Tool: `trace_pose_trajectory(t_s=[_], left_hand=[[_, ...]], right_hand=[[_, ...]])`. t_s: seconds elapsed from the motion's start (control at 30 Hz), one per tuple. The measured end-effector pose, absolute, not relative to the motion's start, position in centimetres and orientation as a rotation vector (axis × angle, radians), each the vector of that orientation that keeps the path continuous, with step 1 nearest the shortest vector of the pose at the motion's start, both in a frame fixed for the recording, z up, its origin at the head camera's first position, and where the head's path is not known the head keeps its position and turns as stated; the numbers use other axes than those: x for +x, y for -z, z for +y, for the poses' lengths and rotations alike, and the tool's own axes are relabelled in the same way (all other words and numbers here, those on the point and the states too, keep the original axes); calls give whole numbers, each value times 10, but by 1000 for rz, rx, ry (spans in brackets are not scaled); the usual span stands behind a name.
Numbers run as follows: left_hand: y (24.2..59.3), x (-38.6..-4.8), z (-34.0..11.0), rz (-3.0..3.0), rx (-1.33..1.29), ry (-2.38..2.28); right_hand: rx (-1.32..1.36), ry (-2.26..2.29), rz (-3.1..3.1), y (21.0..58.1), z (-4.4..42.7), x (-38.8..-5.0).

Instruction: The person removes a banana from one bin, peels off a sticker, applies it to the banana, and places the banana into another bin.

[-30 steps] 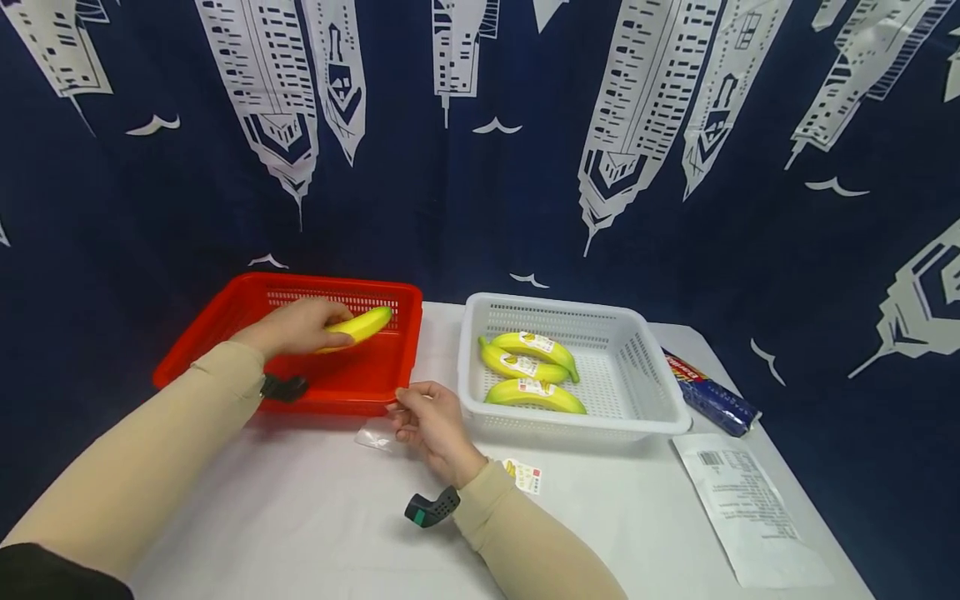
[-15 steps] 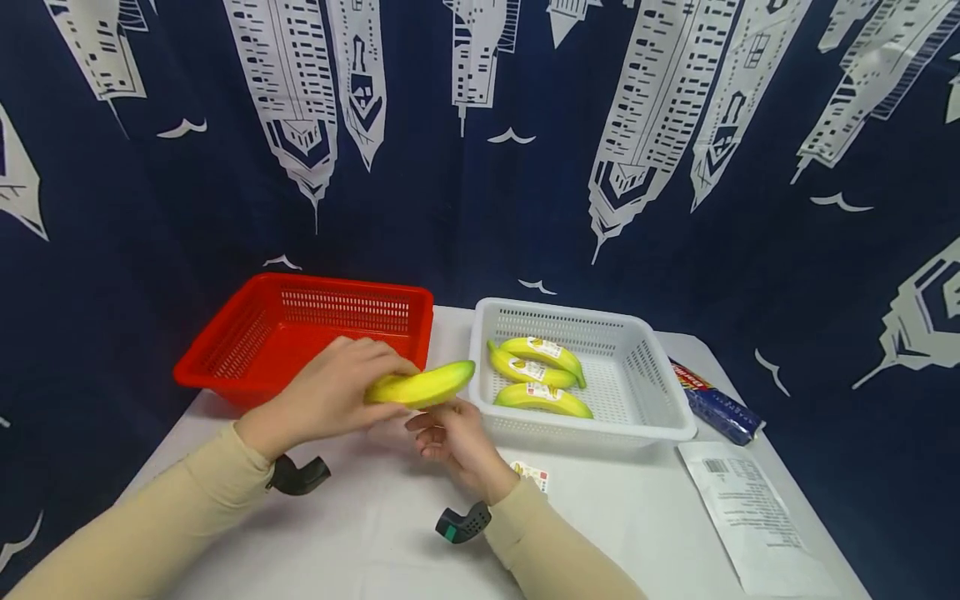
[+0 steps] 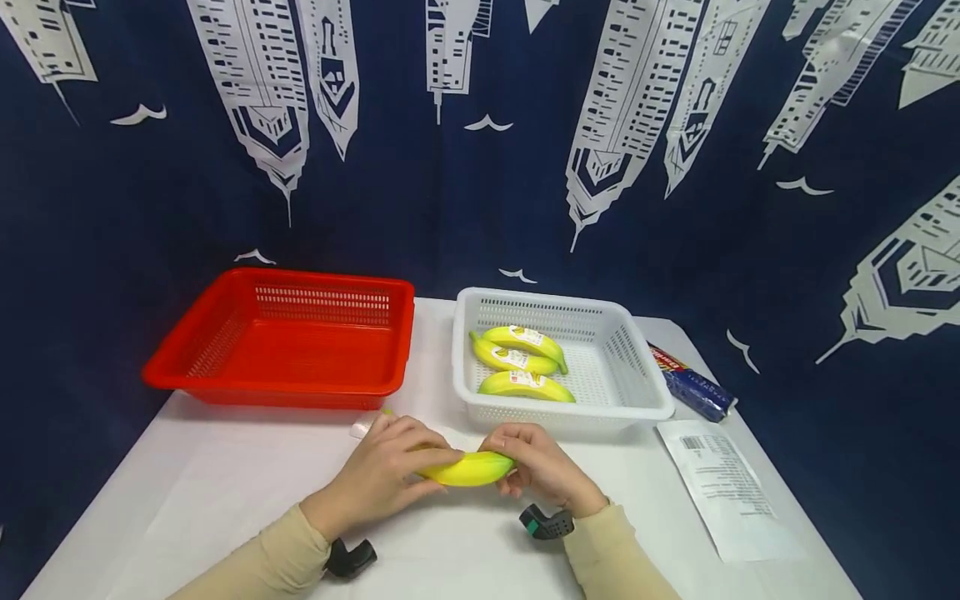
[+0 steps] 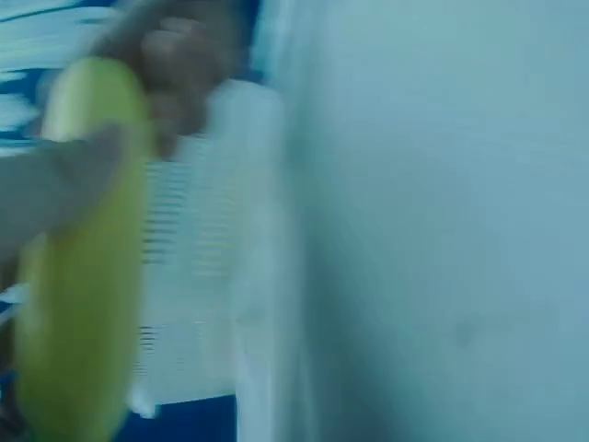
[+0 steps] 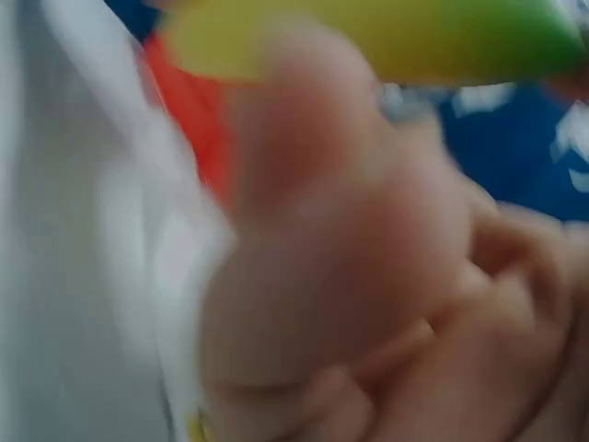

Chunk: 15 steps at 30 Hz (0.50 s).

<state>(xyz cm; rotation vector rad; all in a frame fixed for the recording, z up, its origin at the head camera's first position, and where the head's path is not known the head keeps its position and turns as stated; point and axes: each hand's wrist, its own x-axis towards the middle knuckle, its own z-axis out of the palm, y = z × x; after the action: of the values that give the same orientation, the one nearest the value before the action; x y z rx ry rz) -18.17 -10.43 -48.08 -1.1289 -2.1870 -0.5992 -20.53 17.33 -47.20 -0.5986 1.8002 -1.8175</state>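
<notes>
In the head view, my left hand (image 3: 390, 467) grips a yellow banana (image 3: 468, 469) over the front of the table. Its green tip points right, and a bit of green shows above the left knuckles. At that tip my right hand (image 3: 540, 467) holds on with thumb and curled fingers. The left wrist view is blurred, with the banana (image 4: 87, 276) upright along its left side and a thumb across it. In the right wrist view, a thumb overlaps the lower edge of the banana (image 5: 414, 41). No label shows on its visible side.
A red basket (image 3: 300, 387) stands back left. Beside it, a white basket (image 3: 555, 414) contains bananas (image 3: 525, 385) with stickers. At right lie a blue packet (image 3: 697, 392) and a printed white sheet (image 3: 720, 492). A clear plastic scrap (image 3: 362, 428) lies behind my left hand.
My left hand has lifted the banana out of the red basket and brought it right and towards me. My right hand has left the basket's corner, moved right and met the banana's tip.
</notes>
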Motion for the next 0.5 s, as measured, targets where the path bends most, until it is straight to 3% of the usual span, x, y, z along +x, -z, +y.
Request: trace_pose_trajectory(t_s=[0.17,0.5], left_hand=[[500,-178,-104,-2247,-1067,639],[510,-174,-109,-2436,-1187,666]], right_hand=[[-610,1619,1977,479,178,-209],[-592,1414,2120,489,176,-203]])
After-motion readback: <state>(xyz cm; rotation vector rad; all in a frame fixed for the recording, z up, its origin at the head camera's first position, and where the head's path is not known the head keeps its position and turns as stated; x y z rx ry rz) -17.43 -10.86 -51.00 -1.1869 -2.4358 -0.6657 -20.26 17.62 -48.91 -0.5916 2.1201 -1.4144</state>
